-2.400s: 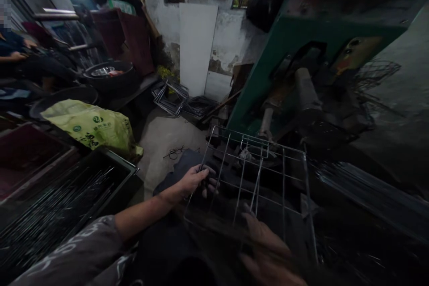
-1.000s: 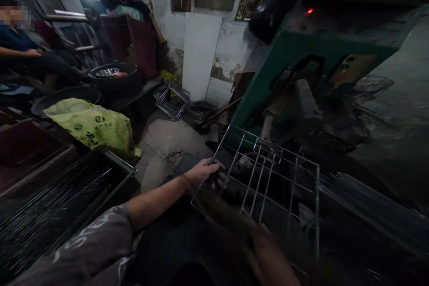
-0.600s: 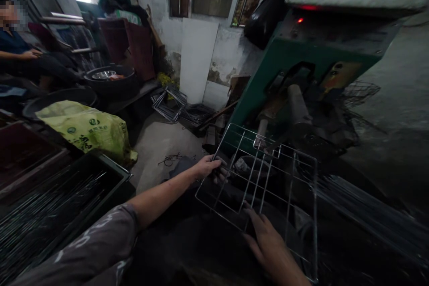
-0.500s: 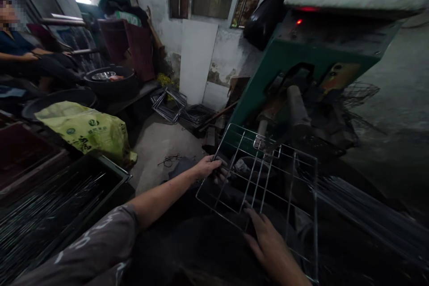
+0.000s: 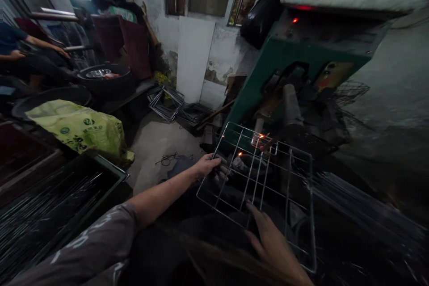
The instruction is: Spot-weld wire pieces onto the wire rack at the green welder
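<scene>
A wire rack point(image 5: 287, 187) of thin metal rods lies between my hands, its far edge at the electrodes of a green spot welding machine point(image 5: 264, 71). My left hand point(image 5: 209, 167) grips the rack's left side, thumb on top and fingers beneath the wires. Closed on the near edge is my right hand point(image 5: 264, 230), its fingers partly hidden below the rods. Orange sparks point(image 5: 261, 136) glow where the rack meets the welder's lower electrode, and another spark hangs just below. A small wire frame sits at that far edge.
A green bin of metal rods point(image 5: 60, 210) stands at left, beside a yellow-green sack point(image 5: 83, 127). Several wire frames point(image 5: 166, 103) lie on the floor by the wall. More rods point(image 5: 355, 205) lie at right. Another person point(image 5: 23, 49) sits at far left.
Orange sparks have appeared at the rack's far edge by the electrodes. Both hands keep their hold, and the rack has barely moved. The view has shifted slightly.
</scene>
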Demonstrator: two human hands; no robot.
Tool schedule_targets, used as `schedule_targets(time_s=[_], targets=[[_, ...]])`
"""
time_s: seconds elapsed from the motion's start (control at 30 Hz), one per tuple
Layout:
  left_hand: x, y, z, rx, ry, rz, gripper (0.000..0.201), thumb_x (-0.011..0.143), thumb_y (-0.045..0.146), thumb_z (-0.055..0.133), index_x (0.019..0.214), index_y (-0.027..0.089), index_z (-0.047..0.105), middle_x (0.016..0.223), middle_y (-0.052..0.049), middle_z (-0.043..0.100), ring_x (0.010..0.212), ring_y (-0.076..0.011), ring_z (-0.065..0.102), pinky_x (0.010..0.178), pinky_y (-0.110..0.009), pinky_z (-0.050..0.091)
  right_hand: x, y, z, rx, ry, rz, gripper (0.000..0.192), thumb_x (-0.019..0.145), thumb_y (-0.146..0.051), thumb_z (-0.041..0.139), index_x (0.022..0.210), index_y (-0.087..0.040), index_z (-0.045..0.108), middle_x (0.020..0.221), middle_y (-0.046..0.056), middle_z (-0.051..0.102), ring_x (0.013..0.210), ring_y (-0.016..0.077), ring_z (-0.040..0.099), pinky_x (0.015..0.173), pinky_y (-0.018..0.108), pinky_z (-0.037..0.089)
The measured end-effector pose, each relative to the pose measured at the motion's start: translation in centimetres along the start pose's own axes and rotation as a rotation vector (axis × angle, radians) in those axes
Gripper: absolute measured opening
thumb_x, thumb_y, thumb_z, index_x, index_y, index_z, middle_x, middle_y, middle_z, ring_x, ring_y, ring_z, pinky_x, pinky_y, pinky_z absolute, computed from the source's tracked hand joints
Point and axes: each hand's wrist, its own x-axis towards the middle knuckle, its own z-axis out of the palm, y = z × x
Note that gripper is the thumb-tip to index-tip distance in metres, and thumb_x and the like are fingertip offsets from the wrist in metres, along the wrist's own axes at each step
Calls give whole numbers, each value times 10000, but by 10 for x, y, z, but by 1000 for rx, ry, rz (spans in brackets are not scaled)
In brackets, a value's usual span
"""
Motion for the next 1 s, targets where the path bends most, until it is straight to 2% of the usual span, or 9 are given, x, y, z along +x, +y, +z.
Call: schedule_targets(time_s=[0.07,0.13,0.2,0.3,0.43,0.6,0.77,1.0], targets=[[-1,-1,3,-21,9,4,431,753,455,702,959,128,510,730,-109,705,588,-247,702,412,-223,476,-5,7,-5,-34,64,19,603,856,-286,460,1434,-191,315,1449,146,423,1284,266,469,1046,470,422],[-2,-3,6,-40,44,16,465,731,466,723,965,128,505,736,-114,704,581,-249,698,418,-235,485,-10,17,-15,-69,118,66,604,840,-329,481,1412,-190,348,1485,152,369,1279,287,472,1014,476,448],[-3,-5,8,-63,88,40,477,737,469,722,985,127,502,757,-120,704,593,-250,698,438,-253,498,-11,26,-27,-70,100,98,557,830,-363,483,1356,-186,426,1437,151,440,1233,290,518,983,466,474],[1,-5,9,-88,130,75,448,762,432,716,1005,112,519,755,-106,692,599,-225,692,483,-266,516,-1,33,-49,-13,29,138,528,821,-396,469,1300,-174,491,1265,142,600,1136,278,592,945,440,497],[23,5,5,-120,160,130,379,777,370,712,982,104,537,694,-70,665,529,-173,650,492,-260,508,32,36,-78,26,-14,221,524,784,-481,499,1206,-174,550,1061,118,688,982,284,655,831,417,527],[71,32,-4,-106,145,142,282,827,301,648,985,107,518,707,-103,679,593,-225,681,489,-255,482,87,51,-108,26,-8,212,525,771,-526,546,1163,-177,516,918,85,693,868,264,663,765,363,502],[111,57,-15,-85,187,139,139,909,196,476,1010,101,490,716,-125,688,585,-227,688,507,-260,476,131,73,-122,-36,21,207,478,755,-467,580,1109,-154,507,734,55,648,734,249,640,679,336,468],[146,71,-29,-89,177,130,215,884,194,523,1062,77,494,770,-160,699,635,-242,703,522,-250,465,164,88,-129,76,65,141,318,764,-428,602,970,-207,504,882,56,664,837,221,641,765,318,481]])
